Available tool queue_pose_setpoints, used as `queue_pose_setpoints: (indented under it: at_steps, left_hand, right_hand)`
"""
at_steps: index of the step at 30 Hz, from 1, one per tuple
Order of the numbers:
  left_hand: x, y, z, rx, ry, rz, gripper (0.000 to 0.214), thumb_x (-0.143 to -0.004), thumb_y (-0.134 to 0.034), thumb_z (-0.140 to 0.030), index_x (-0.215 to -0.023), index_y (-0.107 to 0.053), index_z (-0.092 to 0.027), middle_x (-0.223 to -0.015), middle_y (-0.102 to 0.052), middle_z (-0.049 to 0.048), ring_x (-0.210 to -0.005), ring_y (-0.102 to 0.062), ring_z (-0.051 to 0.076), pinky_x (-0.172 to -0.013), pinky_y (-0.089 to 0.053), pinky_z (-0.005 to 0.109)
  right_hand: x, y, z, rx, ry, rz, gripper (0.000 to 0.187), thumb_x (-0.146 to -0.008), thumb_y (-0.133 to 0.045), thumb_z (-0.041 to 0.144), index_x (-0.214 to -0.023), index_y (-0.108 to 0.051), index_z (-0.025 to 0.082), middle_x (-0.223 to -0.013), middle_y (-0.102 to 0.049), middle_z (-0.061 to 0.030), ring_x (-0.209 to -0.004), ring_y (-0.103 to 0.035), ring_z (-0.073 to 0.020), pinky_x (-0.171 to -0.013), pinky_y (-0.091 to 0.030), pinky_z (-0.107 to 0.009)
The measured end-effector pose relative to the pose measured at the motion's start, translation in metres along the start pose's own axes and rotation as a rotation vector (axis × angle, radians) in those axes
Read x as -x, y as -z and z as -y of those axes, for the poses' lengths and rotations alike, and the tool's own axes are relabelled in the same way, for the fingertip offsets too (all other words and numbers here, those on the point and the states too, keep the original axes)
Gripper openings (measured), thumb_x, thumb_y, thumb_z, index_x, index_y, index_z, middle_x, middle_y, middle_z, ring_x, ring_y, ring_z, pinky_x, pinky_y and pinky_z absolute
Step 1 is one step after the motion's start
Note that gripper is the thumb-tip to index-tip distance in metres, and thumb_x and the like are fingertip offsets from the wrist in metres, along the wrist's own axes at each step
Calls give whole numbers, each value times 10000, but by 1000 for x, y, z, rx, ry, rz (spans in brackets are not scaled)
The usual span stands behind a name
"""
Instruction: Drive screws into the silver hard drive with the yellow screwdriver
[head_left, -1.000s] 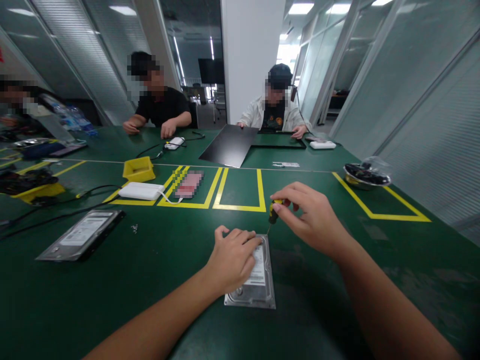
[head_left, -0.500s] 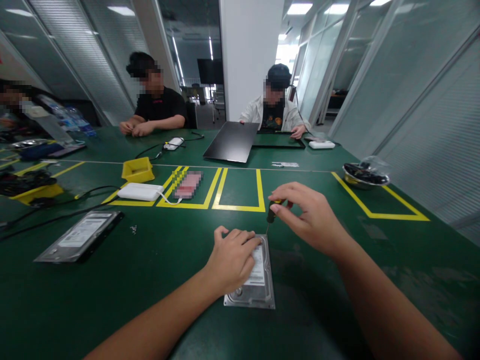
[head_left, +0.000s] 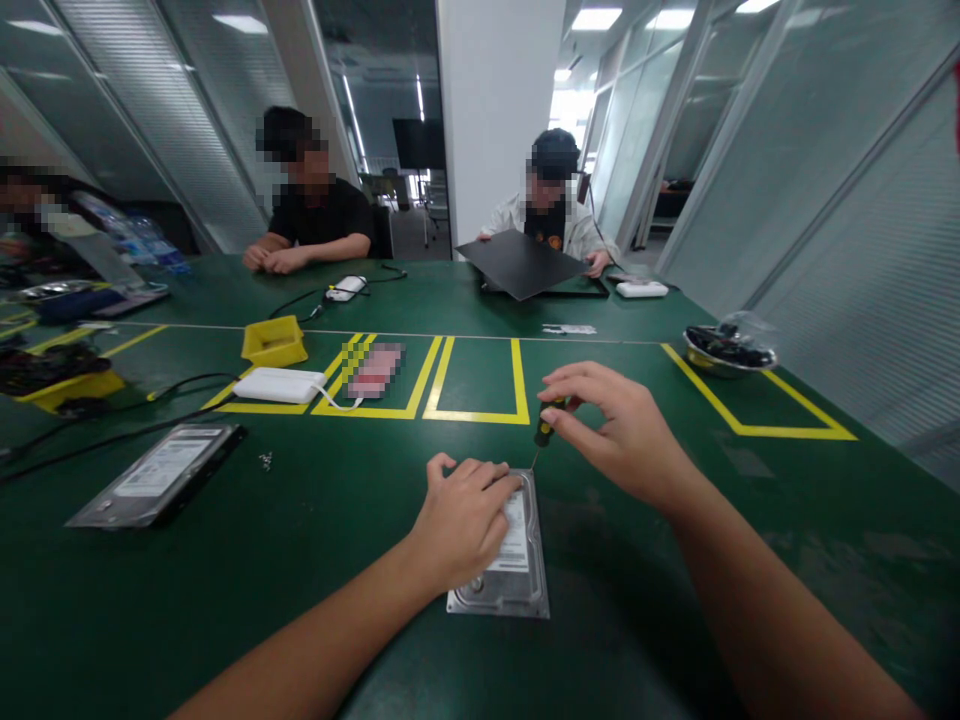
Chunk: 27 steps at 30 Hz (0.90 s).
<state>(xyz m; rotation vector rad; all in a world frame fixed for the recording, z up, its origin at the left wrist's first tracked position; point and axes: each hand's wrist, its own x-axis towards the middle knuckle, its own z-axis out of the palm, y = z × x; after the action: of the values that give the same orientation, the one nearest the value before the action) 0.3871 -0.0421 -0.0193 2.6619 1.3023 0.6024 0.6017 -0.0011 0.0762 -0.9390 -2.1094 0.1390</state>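
My left hand (head_left: 463, 523) lies palm down on drive (head_left: 519, 560), fingers spread, not gripping. Drive flat on green table (head_left: 360, 630), label up, in front of me. My right hand (head_left: 611, 425) pinches screwdriver (head_left: 547, 428) by handle, shaft slanting down to drive's far right corner. Can't tell from my feed whether tip sits in screw. Second drive (head_left: 161, 472) well left, tiny metal bits (head_left: 265, 461) near it.

Black panel (head_left: 523, 264) now farther right
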Motion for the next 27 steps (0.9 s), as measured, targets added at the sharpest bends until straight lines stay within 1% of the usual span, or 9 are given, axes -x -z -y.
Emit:
queue_pose_setpoints:
  at_steps: [4, 7, 10, 13, 16, 18, 22, 25, 27]
  left_hand:
    - [0, 0, 0, 4, 4, 4, 421, -855, -479, -171, -1247, -587, -279, -1301, -631, 57, -1099, -545, 271, -918, -236, 510]
    - [0, 0, 0, 3, 10, 8, 422, -854, -478, -169, -1246, -583, -284, -1298, -631, 47, -1102, -549, 267, -914, -235, 510]
    - [0, 1, -1, 1, 13, 14, 423, -852, -476, -168, -1245, -580, -287, -1300, -631, 43, -1103, -551, 266, -905, -235, 509]
    - [0, 2, -1, -3, 13, 20, 421, -853, -480, -168, -1244, -577, -289, -1302, -629, 34, -1108, -552, 262, -905, -233, 509]
    - [0, 2, -1, -4, 13, 18, 419, -854, -483, -166, -1244, -578, -287, -1302, -628, 33, -1109, -552, 260, -906, -233, 507]
    - [-1, 2, 0, -2, 12, 16, 421, -853, -480, -164, -1244, -580, -287, -1301, -628, 38, -1111, -550, 261, -907, -233, 506]
    - [-1, 0, 0, 3, 10, 16, 422, -855, -477, -165, -1248, -581, -279, -1304, -628, 51, -1111, -546, 265, -908, -229, 507]
    - [-1, -1, 0, 5, 11, 22, 422, -859, -479, -173, -1253, -578, -284, -1307, -627, 47, -1112, -546, 265, -914, -223, 509]
    - [0, -1, 0, 5, 14, 23, 424, -858, -478, -173, -1254, -578, -288, -1310, -626, 44, -1114, -548, 264, -916, -221, 511]
  right_hand:
    - [-2, 0, 1, 20, -3, 13, 55, -866, -626, 161, -899, -665, 181, -949, -625, -52, -834, -603, -153, -748, -514, -287]
    - [-2, 2, 1, 8, 13, 28, 130, -864, -594, 115, -968, -645, 173, -949, -645, -43, -858, -610, -153, -774, -512, -287]
    - [0, 2, 0, -48, 5, 35, 184, -862, -576, 97, -1016, -646, 168, -1017, -658, -49, -926, -622, -159, -833, -520, -301]
    - [1, 1, -1, -108, -9, 27, 140, -867, -600, 133, -983, -668, 172, -1075, -627, -70, -994, -609, -177, -850, -528, -314]
    - [1, 1, -1, -103, -46, 34, 49, -869, -648, 188, -904, -680, 172, -1016, -606, -72, -939, -605, -179, -786, -532, -310]
    - [0, 1, -1, -61, -57, 37, 35, -868, -660, 184, -895, -678, 170, -956, -620, -56, -892, -606, -171, -770, -520, -310]
    - [-1, 3, -2, -31, -56, 16, 149, -857, -669, 149, -1005, -674, 167, -965, -662, -32, -880, -615, -152, -801, -507, -297]
    - [-1, 4, -3, -40, -44, 21, 155, -860, -640, 124, -1002, -685, 166, -971, -672, -31, -890, -620, -150, -809, -503, -288]
    - [0, 4, -4, -49, -22, 16, 157, -862, -615, 109, -987, -693, 162, -998, -661, -45, -936, -618, -159, -841, -501, -294]
